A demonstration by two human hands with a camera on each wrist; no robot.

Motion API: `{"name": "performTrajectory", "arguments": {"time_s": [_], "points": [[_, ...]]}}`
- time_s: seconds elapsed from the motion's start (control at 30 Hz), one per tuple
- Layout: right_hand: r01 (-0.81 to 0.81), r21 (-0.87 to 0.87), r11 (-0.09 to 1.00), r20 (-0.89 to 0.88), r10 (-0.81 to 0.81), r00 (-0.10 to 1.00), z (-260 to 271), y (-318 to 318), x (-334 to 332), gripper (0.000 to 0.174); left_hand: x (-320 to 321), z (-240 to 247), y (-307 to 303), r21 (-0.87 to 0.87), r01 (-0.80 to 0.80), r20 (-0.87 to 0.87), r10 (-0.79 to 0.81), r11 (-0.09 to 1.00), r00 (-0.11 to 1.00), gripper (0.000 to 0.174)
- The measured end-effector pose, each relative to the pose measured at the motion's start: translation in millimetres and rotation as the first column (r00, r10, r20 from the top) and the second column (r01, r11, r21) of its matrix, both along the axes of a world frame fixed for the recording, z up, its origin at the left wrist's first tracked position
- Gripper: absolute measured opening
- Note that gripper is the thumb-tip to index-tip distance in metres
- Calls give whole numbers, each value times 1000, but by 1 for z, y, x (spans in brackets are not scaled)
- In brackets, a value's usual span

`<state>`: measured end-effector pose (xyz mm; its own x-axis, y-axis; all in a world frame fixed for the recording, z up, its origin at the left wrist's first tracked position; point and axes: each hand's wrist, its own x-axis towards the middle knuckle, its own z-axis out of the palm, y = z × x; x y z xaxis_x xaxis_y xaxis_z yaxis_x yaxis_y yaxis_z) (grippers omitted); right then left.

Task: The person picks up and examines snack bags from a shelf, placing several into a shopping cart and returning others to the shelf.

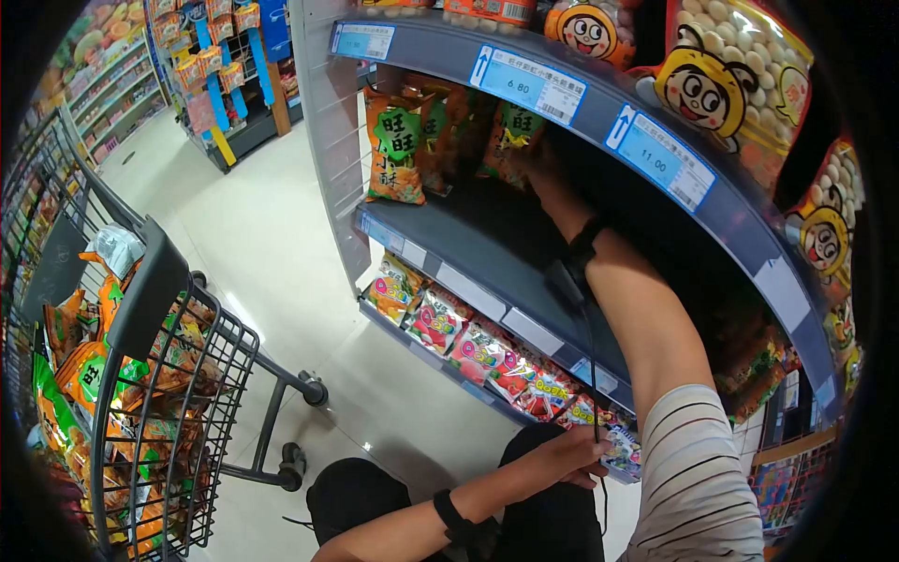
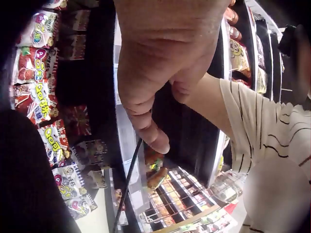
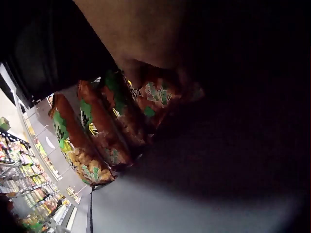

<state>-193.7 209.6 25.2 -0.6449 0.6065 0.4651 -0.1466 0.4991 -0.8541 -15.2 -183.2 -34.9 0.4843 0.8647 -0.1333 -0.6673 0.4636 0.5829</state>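
Observation:
Deep on the middle shelf, my right hand (image 1: pixel 536 169) grips an orange-and-green snack bag (image 1: pixel 510 140) standing there. In the right wrist view its fingers bend over the top of that bag (image 3: pixel 158 94), partly lost in shadow. Similar upright snack bags (image 1: pixel 395 150) stand in a row beside it, towards the shelf's left end. My left hand (image 1: pixel 567 456) is low in front of the shelves, over my knee, and pinches a thin black cable (image 1: pixel 594 375) that runs up to the right wrist strap. In the left wrist view the cable (image 2: pixel 127 187) leaves from between its fingers.
A shopping cart (image 1: pixel 178 375) full of similar snack bags stands at the left. The shelf edge with price labels (image 1: pixel 529 84) overhangs my right arm. Colourful candy packets (image 1: pixel 478 351) line the bottom shelf. Large bags of round white snacks (image 1: pixel 740 75) stand above.

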Motion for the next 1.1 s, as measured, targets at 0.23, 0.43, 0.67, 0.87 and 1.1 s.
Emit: {"name": "performTrajectory", "arguments": {"time_s": [0.23,0.43,0.67,0.87,1.1], "points": [[125,93,988,25,-128,991,-38,38,-28,58,4,-22,-2,-44,-117,-18,116,992,993,63],[173,69,983,11,-174,985,-43,39,-35,54,10,-47,-1,-26,-56,-122,52,998,991,66],[3,-180,984,112,17,993,13,-32,21,53,-12,-36,5,72,-121,-275,137,990,952,52],[-125,-432,893,140,204,969,45,-135,46,51,-47,-15,5,224,-243,-440,320,944,839,39],[-396,-529,750,47,493,869,100,-274,85,48,-89,103,-75,522,-429,-641,671,737,372,28]]}}
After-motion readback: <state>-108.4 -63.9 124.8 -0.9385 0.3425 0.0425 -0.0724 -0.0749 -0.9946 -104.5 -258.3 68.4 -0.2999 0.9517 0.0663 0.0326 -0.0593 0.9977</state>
